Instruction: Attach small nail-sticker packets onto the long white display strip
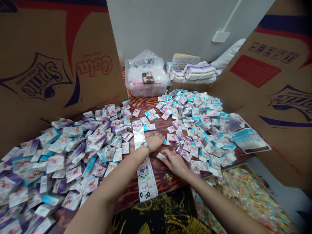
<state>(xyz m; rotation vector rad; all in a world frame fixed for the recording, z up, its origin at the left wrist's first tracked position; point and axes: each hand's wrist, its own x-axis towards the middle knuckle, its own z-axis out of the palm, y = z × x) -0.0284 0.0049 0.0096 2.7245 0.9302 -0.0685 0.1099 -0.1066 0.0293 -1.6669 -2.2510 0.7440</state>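
My left hand, with a watch on its wrist, is closed palm down over the table. A small blue-and-white cardboard box shows at its fingertips, mostly hidden under them. Closer to me, my right hand pinches a small white cardboard box between thumb and fingers. Long printed sticker strips run under my left wrist. Just below my right hand lies a small clear packet of coloured beads or sweets.
Piles of small boxes cover the left and right. Large cartons stand on both sides. Behind are a plastic tub and stacked flat packs. A carton of colourful packets sits low right.
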